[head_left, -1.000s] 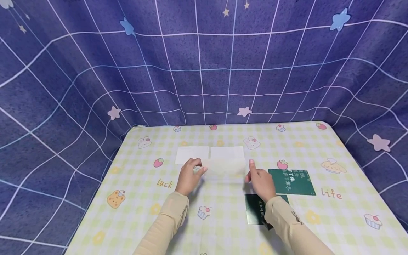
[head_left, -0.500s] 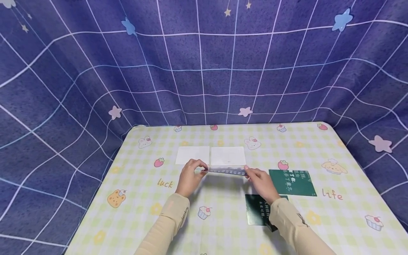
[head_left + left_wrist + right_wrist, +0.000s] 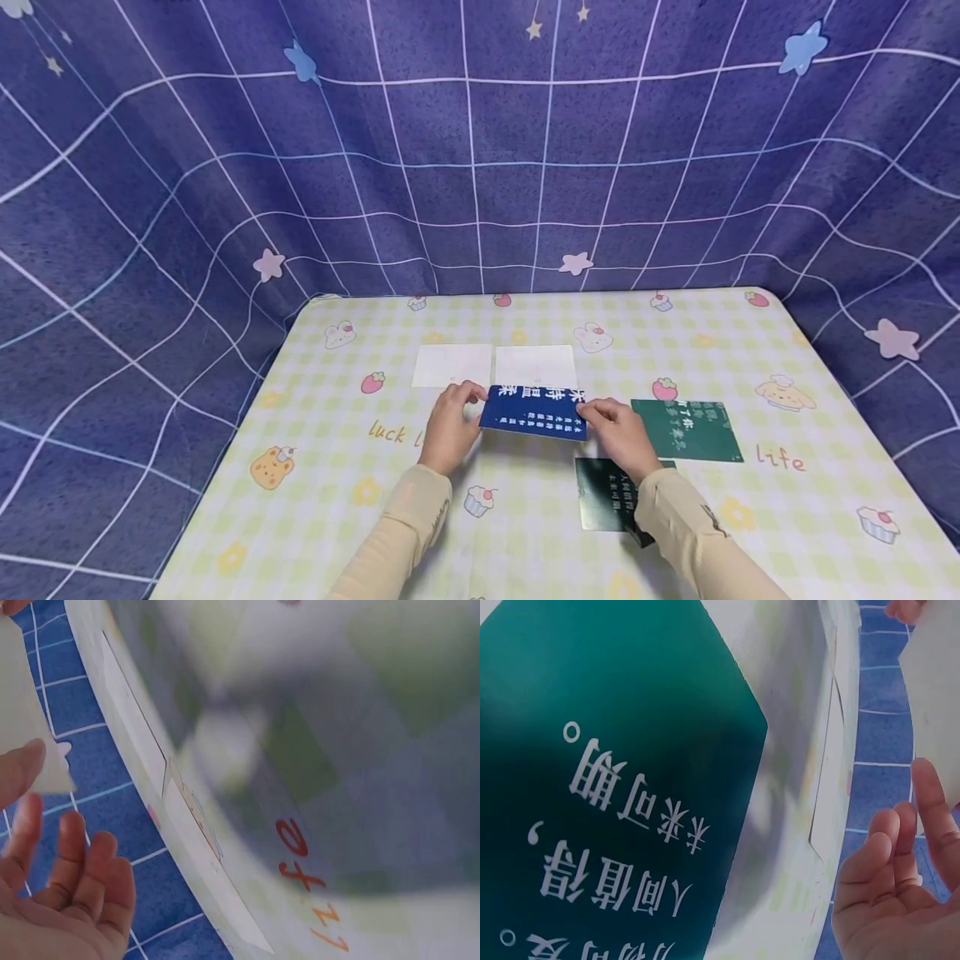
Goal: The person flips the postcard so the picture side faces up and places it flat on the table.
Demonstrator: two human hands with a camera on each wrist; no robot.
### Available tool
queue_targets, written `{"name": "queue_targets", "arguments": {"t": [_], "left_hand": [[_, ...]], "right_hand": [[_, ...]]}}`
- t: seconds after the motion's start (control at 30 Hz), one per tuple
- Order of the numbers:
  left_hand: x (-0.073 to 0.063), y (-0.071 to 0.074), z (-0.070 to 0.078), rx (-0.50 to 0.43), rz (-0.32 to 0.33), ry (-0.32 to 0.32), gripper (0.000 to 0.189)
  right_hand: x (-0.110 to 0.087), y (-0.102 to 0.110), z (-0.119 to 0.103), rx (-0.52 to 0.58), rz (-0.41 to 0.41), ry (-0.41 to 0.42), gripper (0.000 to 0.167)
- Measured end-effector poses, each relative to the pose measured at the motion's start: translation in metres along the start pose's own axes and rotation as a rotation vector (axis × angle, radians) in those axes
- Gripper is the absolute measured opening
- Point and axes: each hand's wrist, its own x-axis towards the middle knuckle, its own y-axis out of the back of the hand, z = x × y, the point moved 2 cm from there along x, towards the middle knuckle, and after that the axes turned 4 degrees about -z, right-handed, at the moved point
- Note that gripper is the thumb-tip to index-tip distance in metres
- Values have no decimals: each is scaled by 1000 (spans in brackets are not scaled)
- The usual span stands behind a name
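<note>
A blue card (image 3: 534, 415) with white Chinese characters is held above the table, its printed face toward the head camera. My left hand (image 3: 452, 429) pinches its left end and my right hand (image 3: 619, 433) pinches its right end. From the left wrist, the pale back of the card (image 3: 22, 712) shows by the thumb, with the other fingers of the left hand (image 3: 71, 892) loosely bent below. In the right wrist view, an index finger of the right hand (image 3: 900, 892) lies against the card's pale back (image 3: 941, 712).
Two white cards (image 3: 452, 367) lie side by side just beyond the held one. On the right is a green card (image 3: 686, 429) with white writing. A dark green card (image 3: 603, 496) lies nearer, partly under the right forearm. A blue curtain (image 3: 510, 183) hangs behind the table.
The card has turned over from its pale side, through edge-on, to its blue printed side. My right hand, earlier beside it with the thumb raised, has taken hold of its right end.
</note>
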Motion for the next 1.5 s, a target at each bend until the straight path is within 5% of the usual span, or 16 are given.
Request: {"name": "queue_targets", "arguments": {"t": [0.43,0.7,1.23,1.5], "left_hand": [[-1,4,8,-5,-148,42,36],[5,0,24,-80,-143,88,23],[12,-16,43,16,-79,103,33],[14,-22,48,96,-75,92,32]], "right_hand": [[4,9,-2,-102,62,78,24],[6,20,-3,-151,86,68,26],[6,31,3,-167,115,110,27],[3,36,2,-187,124,58,28]]}}
